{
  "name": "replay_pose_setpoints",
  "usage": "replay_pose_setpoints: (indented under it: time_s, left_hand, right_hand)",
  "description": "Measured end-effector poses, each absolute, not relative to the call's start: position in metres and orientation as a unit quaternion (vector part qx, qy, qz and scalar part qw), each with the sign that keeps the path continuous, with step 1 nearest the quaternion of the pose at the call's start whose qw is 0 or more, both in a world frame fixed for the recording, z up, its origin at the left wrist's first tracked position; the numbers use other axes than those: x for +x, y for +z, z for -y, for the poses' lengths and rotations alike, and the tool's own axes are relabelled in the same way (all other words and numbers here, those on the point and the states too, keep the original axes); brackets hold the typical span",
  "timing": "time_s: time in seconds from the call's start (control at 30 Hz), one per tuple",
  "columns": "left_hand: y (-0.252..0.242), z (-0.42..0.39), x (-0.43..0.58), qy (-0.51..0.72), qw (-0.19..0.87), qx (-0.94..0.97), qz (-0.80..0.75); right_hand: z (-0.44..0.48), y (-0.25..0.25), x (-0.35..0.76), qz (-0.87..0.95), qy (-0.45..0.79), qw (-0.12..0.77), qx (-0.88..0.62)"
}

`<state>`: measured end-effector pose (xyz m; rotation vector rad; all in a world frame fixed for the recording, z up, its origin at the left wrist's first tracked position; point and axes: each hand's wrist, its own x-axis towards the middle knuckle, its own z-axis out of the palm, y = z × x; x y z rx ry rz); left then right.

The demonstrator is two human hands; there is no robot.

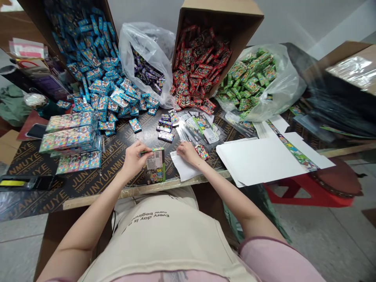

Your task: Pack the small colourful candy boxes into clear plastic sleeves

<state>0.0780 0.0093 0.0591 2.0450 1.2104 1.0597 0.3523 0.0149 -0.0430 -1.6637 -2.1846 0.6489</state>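
My left hand (135, 158) is closed, pinching the top edge of a flat, clear printed packet (155, 168) with a green border. The packet hangs at the near edge of the table. My right hand (188, 152) has its fingers curled at the upper part of a white paper sheet (188, 170); the fingertips are partly hidden. Beside that wrist lies a small red box (202, 152). Several small purple boxes (166, 136) and a single blue box (135, 125) lie just beyond my hands. Flat clear printed packets (202, 129) are spread behind my right hand.
Blue boxes (100, 84) spill from a carton at left; red boxes (196, 74) spill from another carton (223, 6). Plastic bags hold purple boxes (147, 74) and green boxes (249, 80). Filled packs (70, 137) are stacked at left. White cards (264, 158) overhang the table edge at right.
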Motion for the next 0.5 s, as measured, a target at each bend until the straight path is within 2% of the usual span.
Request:
replay_pose_setpoints:
  time_s: [0.33,0.4,0.5]
  left_hand:
    - [0.061,-0.006,0.080,0.406,0.267,0.743,-0.460]
    - [0.061,-0.006,0.080,0.411,0.266,0.743,-0.456]
    - [0.062,-0.006,0.079,0.412,0.264,0.753,-0.441]
  right_hand:
    - [-0.011,-0.048,0.352,0.677,0.286,0.258,-0.628]
    - [-0.017,-0.034,0.350,0.659,0.319,0.277,-0.623]
    - [-0.027,0.007,0.335,0.627,0.402,0.353,-0.566]
